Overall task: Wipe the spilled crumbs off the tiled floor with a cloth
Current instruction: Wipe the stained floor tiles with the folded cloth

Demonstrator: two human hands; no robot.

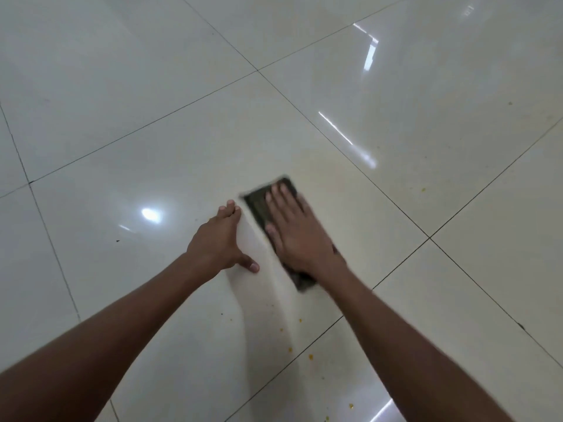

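Note:
A dark green folded cloth [259,205] lies flat on the glossy cream tiled floor [152,153]. My right hand [294,233] presses down on it with fingers spread; the cloth's edges are motion-blurred. Just left of the cloth a white sheet [259,287] lies on the floor and curves back toward me. My left hand [221,242] holds the sheet's left edge, fingers together and thumb out. Small yellow crumbs [310,356] are scattered on the tile near the sheet's lower end, and one more crumb [423,189] lies to the right.
Dark grout lines [429,237] cross the floor between large tiles. Bright light reflections [150,214] shine on the tiles. A few dark specks [117,240] dot the floor at left. No furniture or walls are in view.

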